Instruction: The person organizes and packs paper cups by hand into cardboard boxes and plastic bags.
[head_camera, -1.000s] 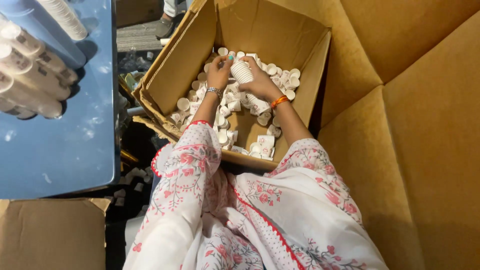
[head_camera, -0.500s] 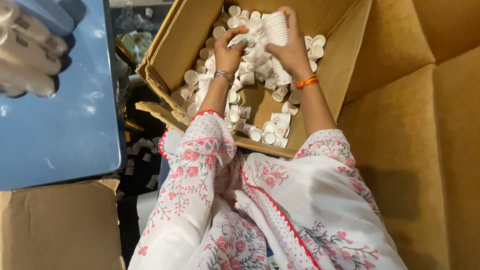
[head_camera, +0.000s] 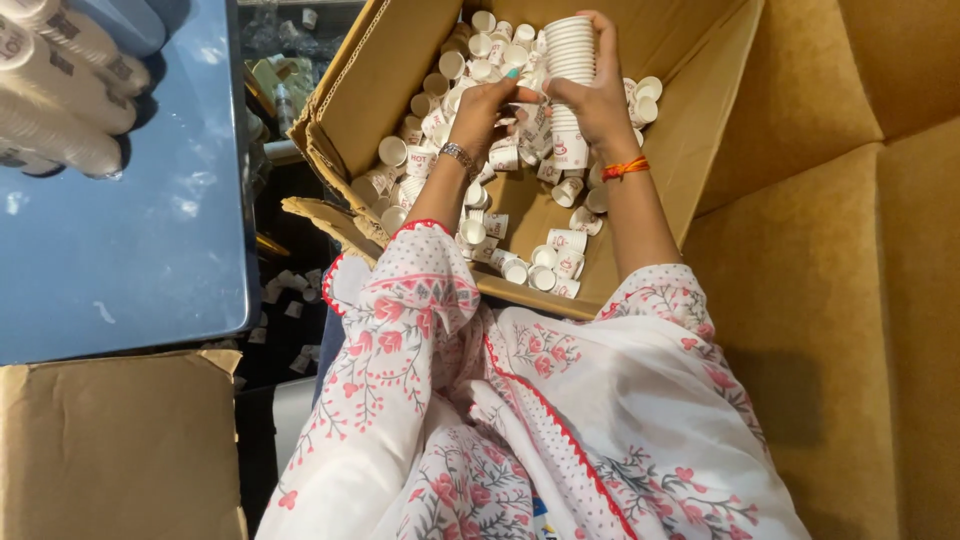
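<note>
Right hand (head_camera: 600, 105) grips a stack of nested paper cups (head_camera: 570, 85), now taller than half a second ago and raised at 12 o'clock; left hand (head_camera: 485, 105) pinches a loose cup (head_camera: 515, 95) beside it above the cardboard box (head_camera: 385, 75); stacking evidently progresses

cup sleeves (head_camera: 60, 90) blurred, cropped at edge

A blue tabletop (head_camera: 130, 240) with a glossy sheen stands at left, tall tan cardboard sheets (head_camera: 850, 250) fill the right, dark littered floor (head_camera: 285, 320) between
</note>
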